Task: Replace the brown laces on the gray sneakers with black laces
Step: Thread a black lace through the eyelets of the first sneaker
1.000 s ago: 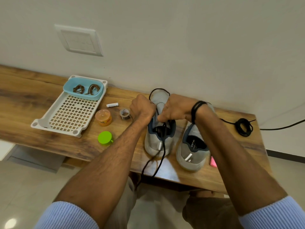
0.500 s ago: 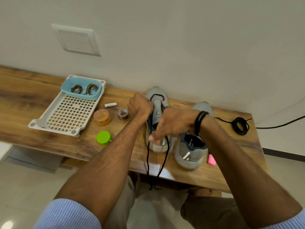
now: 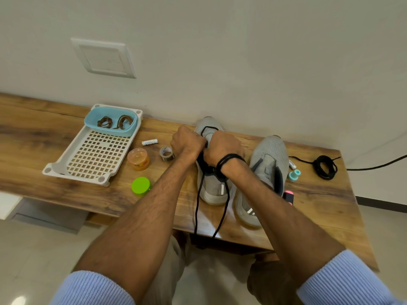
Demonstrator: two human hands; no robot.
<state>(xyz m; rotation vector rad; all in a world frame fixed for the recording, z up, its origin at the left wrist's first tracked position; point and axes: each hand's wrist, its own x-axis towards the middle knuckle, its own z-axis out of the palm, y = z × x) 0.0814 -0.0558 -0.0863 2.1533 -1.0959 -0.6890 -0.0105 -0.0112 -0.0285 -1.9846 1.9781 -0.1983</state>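
Observation:
Two gray sneakers stand toe-to-wall on the wooden table (image 3: 319, 208). My left hand (image 3: 187, 143) and my right hand (image 3: 222, 148) are closed side by side over the lacing area of the left sneaker (image 3: 212, 188). A black lace (image 3: 221, 214) runs through its lowest eyelets near the toe, and both long ends hang past the heel over the table's front edge. Both hands pinch this lace. The right sneaker (image 3: 269, 155) has no lace. A coiled second black lace (image 3: 325, 167) lies at the far right. The brown laces (image 3: 114, 122) sit in a blue bowl (image 3: 103, 130).
A white perforated tray (image 3: 88, 170) carries the blue bowl at the left. An orange jar (image 3: 138, 159), a green lid (image 3: 141, 186), a tape roll (image 3: 166, 153) and a battery (image 3: 149, 142) lie between tray and shoes. A teal cap (image 3: 294, 174) and a pink marker (image 3: 288, 195) lie right of the shoes.
My right hand pulled back toward the heel half a second ago, then returned up beside the left hand over the eyelets. The lace loop near the toe has tightened onto the shoe.

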